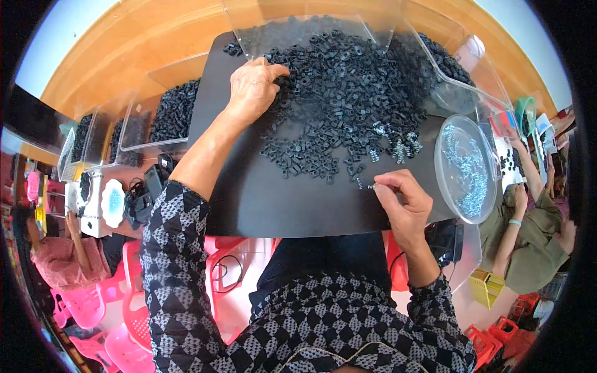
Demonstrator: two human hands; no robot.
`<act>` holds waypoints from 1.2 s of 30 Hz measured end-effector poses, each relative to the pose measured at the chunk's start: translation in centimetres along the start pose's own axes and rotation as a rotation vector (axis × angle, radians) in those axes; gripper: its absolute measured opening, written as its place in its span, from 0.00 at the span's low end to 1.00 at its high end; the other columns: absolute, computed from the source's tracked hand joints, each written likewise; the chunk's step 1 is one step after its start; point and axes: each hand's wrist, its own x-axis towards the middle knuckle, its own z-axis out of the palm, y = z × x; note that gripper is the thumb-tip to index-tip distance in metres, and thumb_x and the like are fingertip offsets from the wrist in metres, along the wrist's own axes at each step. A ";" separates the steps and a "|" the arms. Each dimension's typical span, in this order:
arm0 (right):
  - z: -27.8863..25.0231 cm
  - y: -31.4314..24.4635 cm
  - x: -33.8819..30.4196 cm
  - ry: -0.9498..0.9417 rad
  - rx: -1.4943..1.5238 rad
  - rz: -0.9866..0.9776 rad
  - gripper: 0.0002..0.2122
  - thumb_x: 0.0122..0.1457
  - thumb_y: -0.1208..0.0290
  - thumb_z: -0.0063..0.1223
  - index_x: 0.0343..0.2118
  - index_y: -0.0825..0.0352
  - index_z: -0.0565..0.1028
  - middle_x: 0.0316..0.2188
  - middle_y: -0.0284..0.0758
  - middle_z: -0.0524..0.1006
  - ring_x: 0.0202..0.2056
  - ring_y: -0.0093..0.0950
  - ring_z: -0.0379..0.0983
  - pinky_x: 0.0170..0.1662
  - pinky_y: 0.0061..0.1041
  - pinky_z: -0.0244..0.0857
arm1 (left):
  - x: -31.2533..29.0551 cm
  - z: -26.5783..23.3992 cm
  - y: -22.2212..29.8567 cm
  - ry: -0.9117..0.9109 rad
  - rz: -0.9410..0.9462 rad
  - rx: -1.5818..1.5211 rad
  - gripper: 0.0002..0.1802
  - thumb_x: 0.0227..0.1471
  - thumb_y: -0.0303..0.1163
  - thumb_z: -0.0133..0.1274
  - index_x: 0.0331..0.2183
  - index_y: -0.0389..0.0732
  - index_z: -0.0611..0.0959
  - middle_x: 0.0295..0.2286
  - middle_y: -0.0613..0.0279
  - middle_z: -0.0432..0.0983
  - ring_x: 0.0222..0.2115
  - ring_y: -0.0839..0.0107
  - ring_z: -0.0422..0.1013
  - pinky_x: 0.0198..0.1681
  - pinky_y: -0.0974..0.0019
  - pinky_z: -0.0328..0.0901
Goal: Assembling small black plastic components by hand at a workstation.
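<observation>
A large heap of small black plastic parts (348, 81) spreads over the dark tabletop (280, 205). My left hand (253, 90) is at the heap's left edge, its fingers bent in among the parts; whatever is at their tips is hidden. Lower right, my right hand (407, 202) pinches a small metal spring (371, 186) between thumb and forefinger, just above the table. Another spring (359, 183) lies close to its left. A loose cluster of springs (404, 148) rests at the heap's lower right edge. To the right, a round clear dish (440, 168) holds many more springs.
Clear bins of black parts flank the table, one on the left (134, 148) and one on the right (497, 98). A clear panel borders the heap's far side. Co-workers sit at both sides, one in an olive garment (535, 248). Pink chairs (130, 280) stand lower left.
</observation>
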 end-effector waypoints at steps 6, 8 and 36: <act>0.2 -0.3 0.5 0.011 0.035 0.024 0.06 0.50 0.83 0.55 0.32 0.71 0.76 0.28 0.32 0.73 0.27 0.18 0.67 0.30 0.16 0.61 | 0.3 0.9 -0.4 -0.037 -0.027 -0.016 0.12 0.36 0.28 0.59 0.30 0.44 0.82 0.25 0.58 0.73 0.32 0.58 0.71 0.35 0.58 0.65; 0.3 -0.5 0.4 0.008 0.034 0.012 0.06 0.50 0.83 0.55 0.32 0.71 0.76 0.28 0.32 0.73 0.27 0.18 0.67 0.30 0.16 0.61 | -0.2 0.3 -0.4 -0.048 -0.035 -0.003 0.12 0.37 0.28 0.59 0.31 0.44 0.82 0.25 0.60 0.73 0.31 0.61 0.72 0.34 0.60 0.65; 1.9 -2.8 -0.8 -0.055 -0.015 -0.219 0.10 0.48 0.87 0.54 0.35 0.74 0.75 0.30 0.36 0.74 0.30 0.21 0.68 0.31 0.17 0.60 | -14.0 -2.7 15.1 -0.062 -0.721 -1.840 0.12 0.50 0.22 0.54 0.39 0.31 0.78 0.29 0.54 0.77 0.24 0.73 0.73 0.25 0.74 0.66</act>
